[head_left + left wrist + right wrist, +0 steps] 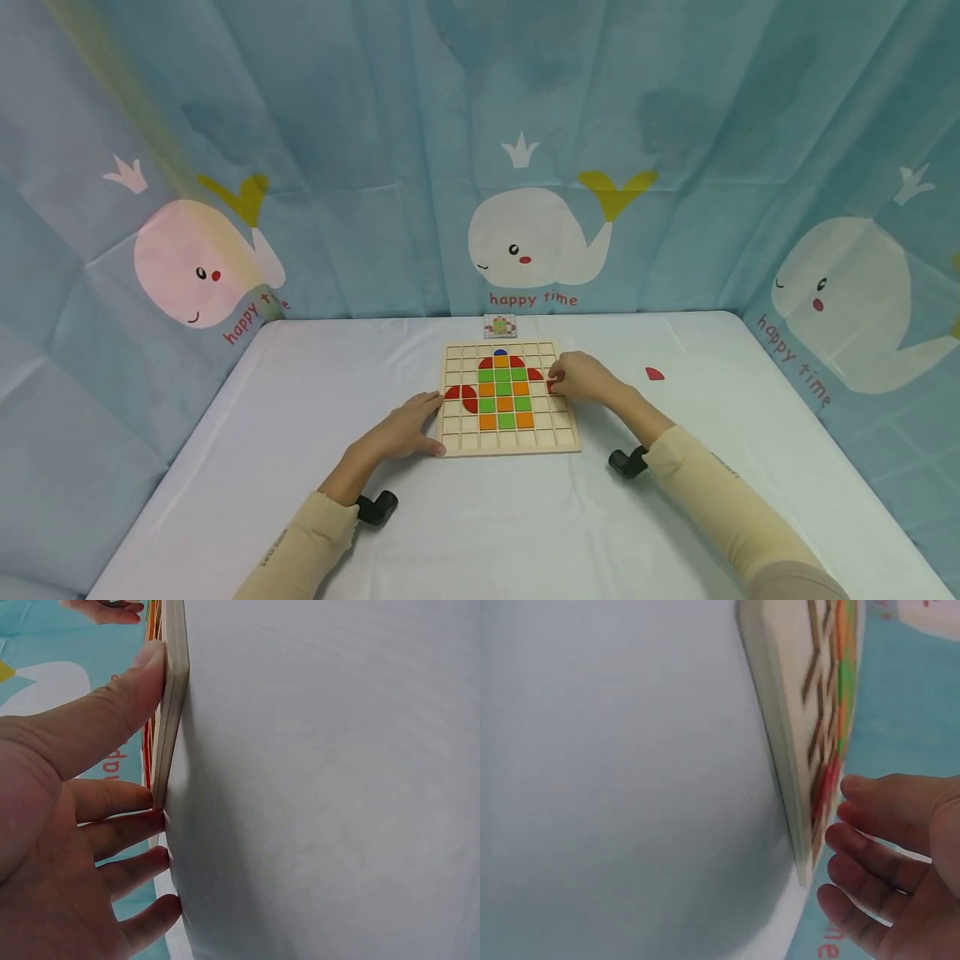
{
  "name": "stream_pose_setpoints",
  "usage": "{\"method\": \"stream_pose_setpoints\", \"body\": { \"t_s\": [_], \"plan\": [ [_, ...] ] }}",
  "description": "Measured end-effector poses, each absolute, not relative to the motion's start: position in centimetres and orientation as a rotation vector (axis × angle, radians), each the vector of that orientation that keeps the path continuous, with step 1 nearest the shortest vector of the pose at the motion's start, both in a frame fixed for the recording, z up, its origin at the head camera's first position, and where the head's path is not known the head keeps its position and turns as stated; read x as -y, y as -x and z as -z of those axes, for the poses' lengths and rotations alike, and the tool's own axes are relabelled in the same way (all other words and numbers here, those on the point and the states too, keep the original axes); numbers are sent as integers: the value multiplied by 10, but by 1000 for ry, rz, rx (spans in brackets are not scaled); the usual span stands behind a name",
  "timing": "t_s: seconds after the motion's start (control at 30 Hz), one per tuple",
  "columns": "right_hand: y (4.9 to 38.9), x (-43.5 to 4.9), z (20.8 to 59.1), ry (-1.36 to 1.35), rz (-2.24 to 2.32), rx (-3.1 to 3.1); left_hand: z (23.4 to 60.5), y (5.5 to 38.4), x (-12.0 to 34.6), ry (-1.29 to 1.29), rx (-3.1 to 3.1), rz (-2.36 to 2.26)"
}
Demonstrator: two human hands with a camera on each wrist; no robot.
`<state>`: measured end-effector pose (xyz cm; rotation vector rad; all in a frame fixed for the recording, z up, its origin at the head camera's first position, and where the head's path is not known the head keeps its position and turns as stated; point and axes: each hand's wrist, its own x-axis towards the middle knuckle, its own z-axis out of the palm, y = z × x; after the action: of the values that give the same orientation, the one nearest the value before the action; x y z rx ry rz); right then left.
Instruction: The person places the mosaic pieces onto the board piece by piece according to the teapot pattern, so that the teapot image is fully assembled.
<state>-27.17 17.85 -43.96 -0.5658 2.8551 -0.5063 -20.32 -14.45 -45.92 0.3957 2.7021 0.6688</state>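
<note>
A wooden grid board (459, 442) lies on the white table, set with orange and green squares, red quarter-round pieces and a blue piece (500, 352) at the top. My left hand (408, 425) rests at the board's left edge, fingers fairly straight, its thumb (142, 682) on the rim near the front corner. At the right edge, my right hand (585, 377) has its thumb and fingertips beside a red piece (826, 784) lying on the grid. Those fingers are loosely bent, with no piece visible between them. Whether they touch the red piece is unclear.
Off to the right of the board lies a loose red quarter-round piece (655, 373). A small card (500, 326) with a coloured pattern sits behind the board. Blue curtains (375, 250) printed with whales surround the table (510, 517).
</note>
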Motion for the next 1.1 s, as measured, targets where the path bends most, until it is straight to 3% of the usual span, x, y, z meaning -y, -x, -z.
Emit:
{"method": "stream_pose_setpoints", "body": {
  "t_s": [0.57,1.1],
  "plan": [
    [276,-247,422,319,536,-2877,459,203,144,-382,-2697,-667],
    [281,-320,438,361,563,-2863,460,202,144,-399,-2703,-672]
  ]
}}
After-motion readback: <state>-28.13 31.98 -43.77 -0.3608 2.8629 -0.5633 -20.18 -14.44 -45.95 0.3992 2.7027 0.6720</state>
